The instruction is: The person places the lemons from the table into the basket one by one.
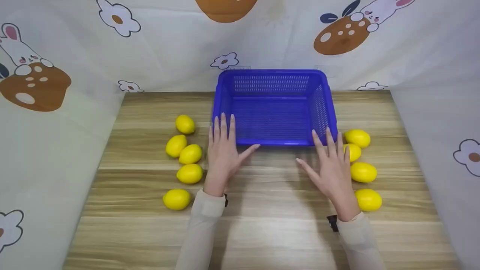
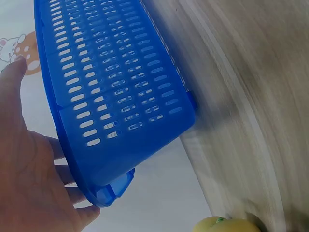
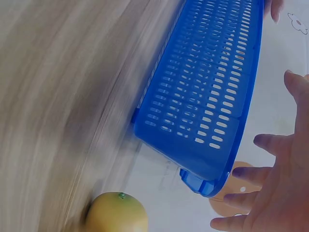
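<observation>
A blue plastic basket (image 1: 272, 143) with slotted walls stands on the wooden table, and no contents show inside it. Over its front left corner, my left hand (image 1: 222, 155) is spread with straight fingers; in the left wrist view the fingers reach past the basket's rim (image 2: 57, 121). My right hand (image 1: 333, 170) is held the same way by the front right corner. The right wrist view shows a gap between most of that hand's fingers (image 3: 258, 176) and the rim. Whether any fingertip touches the basket, I cannot tell. Neither hand grips anything.
Several yellow lemons (image 1: 190, 154) lie left of the basket and my left hand. Several more lemons (image 1: 363, 172) lie to the right, one partly hidden by my right hand. A patterned white cloth (image 1: 168, 56) rises behind and beside the table (image 1: 277, 232).
</observation>
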`<move>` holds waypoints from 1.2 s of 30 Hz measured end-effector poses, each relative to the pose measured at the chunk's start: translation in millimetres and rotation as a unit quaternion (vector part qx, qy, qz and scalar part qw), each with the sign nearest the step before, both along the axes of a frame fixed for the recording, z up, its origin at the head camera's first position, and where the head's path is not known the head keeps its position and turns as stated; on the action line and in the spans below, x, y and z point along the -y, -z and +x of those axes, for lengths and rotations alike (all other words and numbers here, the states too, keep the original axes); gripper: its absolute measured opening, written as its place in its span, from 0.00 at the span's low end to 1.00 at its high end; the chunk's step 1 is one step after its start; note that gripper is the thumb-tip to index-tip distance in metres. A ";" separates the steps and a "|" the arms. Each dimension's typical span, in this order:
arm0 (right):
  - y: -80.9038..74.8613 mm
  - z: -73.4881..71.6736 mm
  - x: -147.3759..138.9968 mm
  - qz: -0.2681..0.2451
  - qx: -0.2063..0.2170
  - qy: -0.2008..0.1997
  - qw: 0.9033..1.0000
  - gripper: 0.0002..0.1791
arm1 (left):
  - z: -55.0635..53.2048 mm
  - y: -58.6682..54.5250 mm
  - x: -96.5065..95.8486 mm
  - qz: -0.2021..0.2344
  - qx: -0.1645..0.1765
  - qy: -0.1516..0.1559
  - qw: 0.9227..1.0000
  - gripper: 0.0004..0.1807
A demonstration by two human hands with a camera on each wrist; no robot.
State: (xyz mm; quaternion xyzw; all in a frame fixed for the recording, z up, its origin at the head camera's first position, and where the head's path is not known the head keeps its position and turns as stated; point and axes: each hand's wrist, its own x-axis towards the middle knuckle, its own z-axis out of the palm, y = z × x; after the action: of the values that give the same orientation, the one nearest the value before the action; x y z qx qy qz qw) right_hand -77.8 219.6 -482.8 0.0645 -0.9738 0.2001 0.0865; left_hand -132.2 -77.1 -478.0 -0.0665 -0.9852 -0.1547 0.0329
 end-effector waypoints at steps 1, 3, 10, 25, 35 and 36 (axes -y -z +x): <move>0.4 0.9 -0.2 0.000 -0.002 0.000 1.000 0.49 | -0.7 -0.1 0.2 0.001 0.000 -0.001 1.000 0.64; 1.2 2.7 -0.6 0.000 -0.009 -0.002 1.000 0.49 | -1.7 -0.6 0.6 0.004 0.002 -0.003 1.000 0.64; 3.5 8.8 -2.9 -0.003 -0.023 -0.005 1.000 0.48 | -5.6 -2.2 2.1 0.007 0.011 -0.009 1.000 0.64; 10.3 22.3 -6.7 -0.014 -0.043 -0.019 0.999 0.48 | -15.4 -2.5 4.2 0.019 0.016 -0.015 1.000 0.65; 10.4 32.8 -11.5 -0.015 -0.064 -0.027 0.997 0.47 | -20.3 0.5 3.8 0.025 0.020 -0.019 0.999 0.65; 10.6 34.0 -12.3 -0.015 -0.067 -0.027 0.997 0.47 | -20.6 0.9 3.6 0.026 0.021 -0.019 0.999 0.66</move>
State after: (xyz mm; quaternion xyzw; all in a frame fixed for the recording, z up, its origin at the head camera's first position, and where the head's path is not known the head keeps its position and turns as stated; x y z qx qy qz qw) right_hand -43.7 231.9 -493.3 0.1031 -0.9606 0.2122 0.1469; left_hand -152.8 -80.7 -478.9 -0.0432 -0.9824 -0.1811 0.0167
